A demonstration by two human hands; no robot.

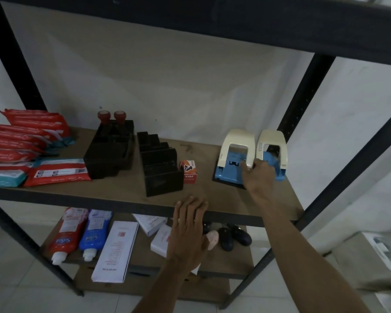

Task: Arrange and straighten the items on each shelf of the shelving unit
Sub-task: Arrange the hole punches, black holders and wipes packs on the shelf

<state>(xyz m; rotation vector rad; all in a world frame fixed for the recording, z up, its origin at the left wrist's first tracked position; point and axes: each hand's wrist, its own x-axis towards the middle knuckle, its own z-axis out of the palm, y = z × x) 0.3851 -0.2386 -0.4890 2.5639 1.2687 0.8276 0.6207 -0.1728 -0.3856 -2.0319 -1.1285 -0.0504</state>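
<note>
Two bare forearms reached in from the bottom edge, both cut off below the elbow. The left hand (190,227) lay flat, fingers straight and together, with its fingertips on the front lip of the middle shelf (212,193). It hid part of a pale pinkish object (213,238) on the lower shelf (230,260), too covered to identify.

Also on that lower shelf lay a red bottle (66,233) and a blue bottle (93,231) side by side, caps toward the viewer. Beside them were a long white box (115,249), smaller white boxes (149,224) and two dark computer mice (233,237) in shadow.

Farther in, the right hand (257,175) reached between two hole punches at the right end of the middle shelf. Its fingers curled round the near corner of the cream lever of the left hole punch (233,154). The hand covered much of the blue base of the right hole punch (272,143), which stood just beside the first.

Left of them stood a small orange-and-white box (189,171), touching a black stepped organiser (160,163). Then came a black tray (111,150) with two red-topped stamps (112,116) at its back. Red wipe packs (20,141) were stacked at the far left, cut off by the edge.

The dark frame of the shelving unit (303,105) crossed the view, and a blurred white object (382,256) sat half out of view at lower right.
</note>
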